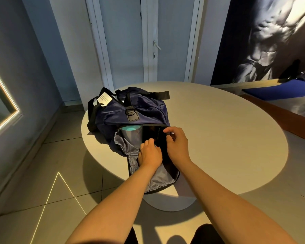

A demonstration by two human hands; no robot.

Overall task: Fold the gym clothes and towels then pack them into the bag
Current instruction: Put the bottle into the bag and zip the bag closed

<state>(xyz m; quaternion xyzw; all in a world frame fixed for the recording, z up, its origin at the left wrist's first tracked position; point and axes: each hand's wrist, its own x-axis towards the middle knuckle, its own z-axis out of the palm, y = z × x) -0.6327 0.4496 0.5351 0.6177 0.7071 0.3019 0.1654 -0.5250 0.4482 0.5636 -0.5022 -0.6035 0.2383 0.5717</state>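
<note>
Gym bag [144, 106] lies on the round pale bench [218, 129]. The bench spreads wide to the right of my fingers and beyond them, and the bag takes its left part, running from beneath my fingers away to the far-left edge. Its navy body is slumped just beyond my fingertips. The near end is unzipped, and a flap with grey lining [158, 178] falls open toward me, nearer than my fingers, hanging over the bench's near edge. Black straps [92, 113] loop off the bag well to the left and beyond.

Inside the opening, just beyond and left of my left fingers [148, 142], a grey bottle [130, 136] with a teal lid rests against the lining. Something dark fills the right part of the opening between my two sets of fingers; I cannot make out what it is.

My left fingers curl down into the opening, knuckles up, tips hidden in the dark, so I cannot tell whether they hold anything. My right fingers [169, 130] are just to the right of them and a little farther out — forefinger and thumb pinch the black zip rim on the bag's right side.

A white tag [104, 100] shows on the bag's far-left top, and a dark D-ring [130, 110] on a black tab sits on top, straight beyond my left fingers.
</note>
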